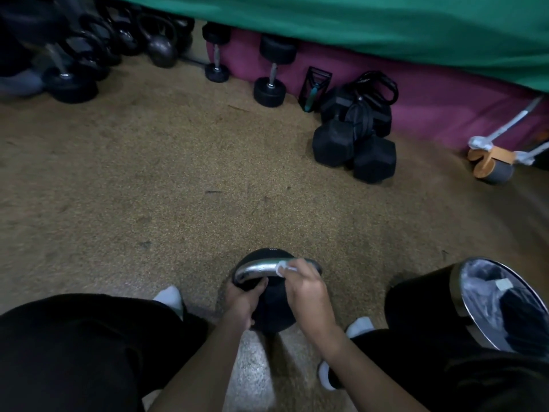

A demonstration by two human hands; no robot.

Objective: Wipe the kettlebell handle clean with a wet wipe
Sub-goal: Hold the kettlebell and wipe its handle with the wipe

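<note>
Between your knees, near the bottom middle of the head view, the kettlebell [273, 310] stands on the speckled tan floor [148, 173], its black body partly hidden under your hands and its shiny metal handle [255, 270] arching across the top. Your left hand [242, 298] grips the left foot of that handle where it meets the body, fingers curled in under the arch. Your right hand [306, 289] comes over the right part of the handle with its fingers curled, pinching the white wet wipe [283, 266] against the metal; only a small crumpled bit of the wipe shows past your fingertips, touching the handle near its middle. Your legs in black trousers fill the near left and near right corners, and a white sock [169, 295] shows just left of the kettlebell. Near on the right, a black bin [416, 298] with a metal rim is tilted towards you, lined with a clear bag; a small pale scrap lies inside. Far across the floor, a cluster of black hex dumbbells [353, 150] sits against a magenta mat [430, 93], with a round-ended dumbbell [273, 72] propped upright to its left. More kettlebells [160, 46] crowd the far left corner, blurred. A green cover [356, 25] hangs over the far edge, and an orange and grey roller [493, 165] rests at far right.
</note>
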